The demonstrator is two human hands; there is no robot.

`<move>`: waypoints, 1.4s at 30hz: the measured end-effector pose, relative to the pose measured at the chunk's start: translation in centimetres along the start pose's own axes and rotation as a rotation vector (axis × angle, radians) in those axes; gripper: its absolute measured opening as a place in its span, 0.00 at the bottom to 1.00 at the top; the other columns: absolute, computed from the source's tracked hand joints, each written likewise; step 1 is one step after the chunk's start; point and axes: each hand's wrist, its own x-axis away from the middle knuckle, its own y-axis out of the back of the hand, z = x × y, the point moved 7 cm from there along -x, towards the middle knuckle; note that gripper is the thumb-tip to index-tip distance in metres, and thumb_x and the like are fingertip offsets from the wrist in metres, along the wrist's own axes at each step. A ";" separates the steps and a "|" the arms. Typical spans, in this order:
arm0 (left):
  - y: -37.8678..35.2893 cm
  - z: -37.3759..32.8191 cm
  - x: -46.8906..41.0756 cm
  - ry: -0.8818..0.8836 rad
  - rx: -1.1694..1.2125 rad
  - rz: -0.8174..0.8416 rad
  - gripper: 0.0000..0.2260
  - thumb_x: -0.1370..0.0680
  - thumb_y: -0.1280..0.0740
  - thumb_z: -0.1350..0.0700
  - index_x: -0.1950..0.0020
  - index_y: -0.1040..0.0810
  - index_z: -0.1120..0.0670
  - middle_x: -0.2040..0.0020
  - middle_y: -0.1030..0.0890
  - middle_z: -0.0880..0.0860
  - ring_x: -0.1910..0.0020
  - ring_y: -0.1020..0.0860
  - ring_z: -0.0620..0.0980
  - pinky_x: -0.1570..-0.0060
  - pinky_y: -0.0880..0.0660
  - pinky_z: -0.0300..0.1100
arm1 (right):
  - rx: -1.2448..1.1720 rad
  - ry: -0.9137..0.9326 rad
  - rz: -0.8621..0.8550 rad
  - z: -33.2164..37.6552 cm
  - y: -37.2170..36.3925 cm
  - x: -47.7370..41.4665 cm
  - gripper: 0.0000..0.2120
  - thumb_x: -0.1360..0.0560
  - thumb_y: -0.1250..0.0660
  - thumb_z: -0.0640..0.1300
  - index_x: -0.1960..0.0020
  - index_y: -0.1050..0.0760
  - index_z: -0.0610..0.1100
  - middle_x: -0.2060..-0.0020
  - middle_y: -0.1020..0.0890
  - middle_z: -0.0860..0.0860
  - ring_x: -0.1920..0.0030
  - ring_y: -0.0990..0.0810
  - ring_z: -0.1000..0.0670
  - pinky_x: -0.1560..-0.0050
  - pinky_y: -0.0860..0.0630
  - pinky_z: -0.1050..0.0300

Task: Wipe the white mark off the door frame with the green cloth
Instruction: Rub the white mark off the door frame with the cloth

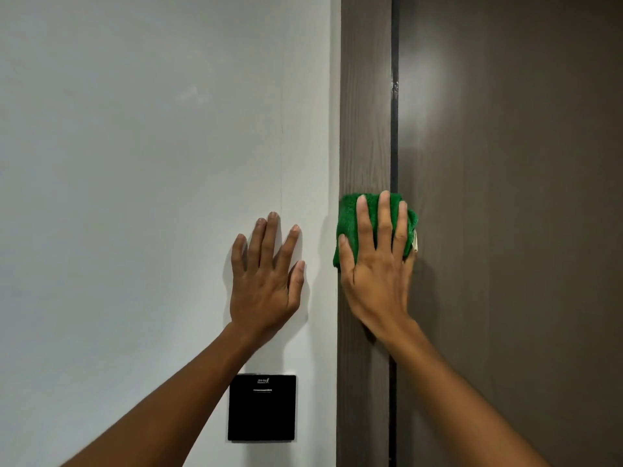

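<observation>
A brown wood-grain door frame [365,112] runs top to bottom just right of the middle. My right hand [377,264] presses a folded green cloth [347,220] flat against the frame, fingers spread over it. The cloth covers the frame's width and overlaps the dark gap at the door edge. Small whitish specks [394,87] show on that dark gap higher up. I see no white mark on the bare frame; whatever lies under the cloth is hidden. My left hand [266,278] rests flat on the white wall, fingers apart, holding nothing.
The brown door [512,230] fills the right side, with a pale light reflection near its top. The white wall [135,163] fills the left. A black square panel [262,407] is mounted on the wall below my left hand.
</observation>
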 end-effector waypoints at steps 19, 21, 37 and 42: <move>1.3 0.9 -12.5 0.076 0.080 -0.075 0.24 0.20 0.47 0.43 0.24 0.39 0.47 0.20 0.41 0.56 0.21 0.44 0.55 0.23 0.49 0.58 | 0.075 0.054 -0.108 3.9 2.8 -20.2 0.30 0.19 0.49 0.56 0.20 0.53 0.50 0.20 0.51 0.45 0.21 0.56 0.41 0.25 0.56 0.34; 1.6 0.7 -12.5 0.071 0.093 -0.058 0.25 0.20 0.48 0.42 0.24 0.39 0.47 0.20 0.42 0.57 0.21 0.44 0.55 0.23 0.50 0.58 | 0.098 0.123 -0.089 4.0 2.5 -19.1 0.30 0.19 0.48 0.57 0.20 0.53 0.50 0.20 0.51 0.45 0.21 0.56 0.41 0.24 0.57 0.35; 0.6 -2.2 3.4 0.017 -0.004 0.082 0.27 0.21 0.46 0.38 0.23 0.39 0.46 0.20 0.41 0.57 0.21 0.44 0.56 0.24 0.56 0.56 | 0.108 0.106 -0.087 2.0 0.7 -5.5 0.30 0.20 0.48 0.58 0.22 0.45 0.47 0.21 0.42 0.43 0.21 0.47 0.40 0.24 0.51 0.35; 0.5 -2.6 7.8 0.042 -0.011 0.157 0.28 0.21 0.44 0.39 0.22 0.41 0.47 0.20 0.42 0.58 0.21 0.44 0.58 0.25 0.54 0.59 | 0.099 0.094 -0.112 1.5 0.1 -1.1 0.29 0.20 0.46 0.57 0.23 0.41 0.46 0.23 0.39 0.42 0.22 0.43 0.39 0.24 0.48 0.34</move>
